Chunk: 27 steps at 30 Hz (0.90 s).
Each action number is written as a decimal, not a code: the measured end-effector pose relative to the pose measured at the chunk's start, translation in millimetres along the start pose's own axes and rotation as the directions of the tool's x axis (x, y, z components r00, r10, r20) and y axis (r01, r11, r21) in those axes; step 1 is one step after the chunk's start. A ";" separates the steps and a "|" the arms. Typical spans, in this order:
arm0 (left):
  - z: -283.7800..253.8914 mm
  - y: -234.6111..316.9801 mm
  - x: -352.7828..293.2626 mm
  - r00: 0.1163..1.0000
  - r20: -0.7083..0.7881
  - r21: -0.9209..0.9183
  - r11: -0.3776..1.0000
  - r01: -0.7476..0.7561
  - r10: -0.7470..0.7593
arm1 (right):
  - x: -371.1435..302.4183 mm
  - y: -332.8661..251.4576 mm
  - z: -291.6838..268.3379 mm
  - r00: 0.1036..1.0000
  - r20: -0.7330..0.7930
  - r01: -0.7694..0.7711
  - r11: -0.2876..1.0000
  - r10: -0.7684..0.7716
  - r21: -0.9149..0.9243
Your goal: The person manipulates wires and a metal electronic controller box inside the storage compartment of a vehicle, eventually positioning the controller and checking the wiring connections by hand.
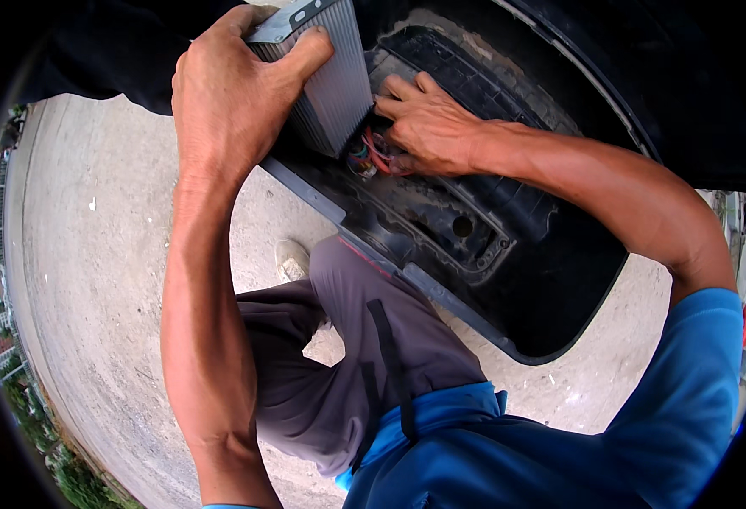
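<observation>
A silver, finned metal box (332,93), like an electric vehicle's controller, is held tilted at the top centre. My left hand (233,97) is closed round its upper end, with the thumb across the ribbed face. From the box's lower end comes a bundle of red and other coloured wires (376,154). My right hand (428,125) is closed at these wires, its fingers curled beside the box's lower edge and its thumb by the red ones. The exact grip of its fingertips is partly hidden. Beneath both hands lies a black plastic compartment (559,293), dusty inside.
The compartment's moulded floor has a raised frame with a round hole (462,226). A grey rim strip (305,193) edges its near side, by my knee (347,263). Dark bodywork (678,76) rises at the upper right. Pale concrete ground (93,254) spreads to the left.
</observation>
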<state>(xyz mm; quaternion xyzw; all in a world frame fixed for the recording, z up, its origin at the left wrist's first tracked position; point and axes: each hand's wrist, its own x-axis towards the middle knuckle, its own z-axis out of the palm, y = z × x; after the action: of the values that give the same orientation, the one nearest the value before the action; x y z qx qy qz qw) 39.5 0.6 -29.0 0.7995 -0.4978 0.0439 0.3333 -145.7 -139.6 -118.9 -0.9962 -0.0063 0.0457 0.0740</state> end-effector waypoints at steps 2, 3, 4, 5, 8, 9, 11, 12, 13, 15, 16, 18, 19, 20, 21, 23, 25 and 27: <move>-1.6 0.9 0.3 1.000 0.020 -0.005 1.000 0.002 -0.002 | 3.3 6.0 5.0 1.000 -0.009 0.022 1.000 -0.022 -0.015; 0.3 0.5 0.6 1.000 0.005 0.007 1.000 -0.010 0.010 | 3.4 7.3 4.3 1.000 -0.007 0.020 1.000 -0.021 -0.013; 2.2 0.4 0.8 1.000 -0.010 0.018 1.000 -0.023 0.023 | 3.0 8.6 2.0 1.000 0.018 0.011 1.000 -0.012 0.025; 3.6 0.3 1.3 1.000 -0.006 0.015 1.000 -0.023 0.024 | 2.4 10.1 1.4 0.999 0.044 0.000 0.998 -0.003 0.063; -0.1 0.2 2.2 1.000 0.014 0.025 1.000 -0.018 0.018 | 7.8 13.5 9.8 0.999 0.002 0.040 0.998 -0.040 0.049; -0.3 0.2 2.0 1.000 0.007 0.034 0.999 -0.022 0.022 | 8.3 15.0 10.6 0.999 0.002 0.037 0.998 -0.037 0.049; 0.1 0.6 2.1 1.000 0.001 0.041 0.999 -0.028 0.028 | 7.7 17.9 12.3 0.996 -0.043 0.085 0.994 -0.082 0.069; -0.3 0.5 1.9 1.000 -0.004 0.039 0.999 -0.019 0.019 | 7.8 17.3 9.1 0.996 -0.044 0.084 0.994 -0.081 0.070; -1.0 0.3 1.8 1.000 -0.009 0.038 0.999 -0.010 0.011 | 8.1 17.3 4.6 0.996 -0.003 0.089 0.994 -0.089 0.065; -2.0 0.6 1.2 1.000 -0.006 0.034 0.999 -0.011 0.011 | 8.8 16.7 2.9 0.995 0.037 0.091 0.994 -0.093 0.061; -1.9 0.8 1.3 1.000 -0.004 0.030 1.000 -0.011 0.011 | 9.4 16.2 4.7 0.995 0.044 0.088 0.996 -0.089 0.026; -1.4 -1.1 1.5 1.000 -0.005 0.037 0.999 -0.019 0.019 | 10.3 13.6 4.3 0.995 0.051 0.083 0.996 -0.083 -0.008; -0.5 -2.0 1.5 1.000 -0.008 0.047 0.999 -0.025 0.025 | 9.9 10.6 2.3 0.996 0.064 0.072 0.997 -0.069 -0.033; 0.2 -2.3 1.7 1.000 -0.005 0.045 0.999 -0.025 0.025 | 9.4 9.0 1.4 0.996 0.076 0.061 0.997 -0.056 -0.057; 0.7 -1.6 2.2 1.000 0.001 0.037 0.999 -0.018 0.018 | 8.1 9.3 2.4 0.996 0.076 0.058 0.997 -0.054 -0.057; 3.2 -0.7 2.5 1.000 0.010 0.026 1.000 -0.012 0.012 | 5.1 10.3 5.4 0.999 0.004 0.046 0.999 -0.046 -0.025; 0.7 -0.7 1.5 1.000 -0.014 0.046 0.999 -0.027 0.028 | 7.8 9.5 5.5 0.998 -0.006 0.055 0.998 -0.055 -0.018; -1.3 1.7 1.5 1.000 -0.002 0.044 0.999 -0.010 0.010 | 8.7 8.1 5.5 0.998 -0.013 0.055 0.998 -0.055 -0.013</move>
<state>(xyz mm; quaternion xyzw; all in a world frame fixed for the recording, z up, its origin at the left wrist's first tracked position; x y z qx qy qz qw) 39.2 -0.3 -26.5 0.8042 -0.5002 0.0574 0.3159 -137.5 -146.6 -126.3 -0.9964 -0.0335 0.0370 0.0689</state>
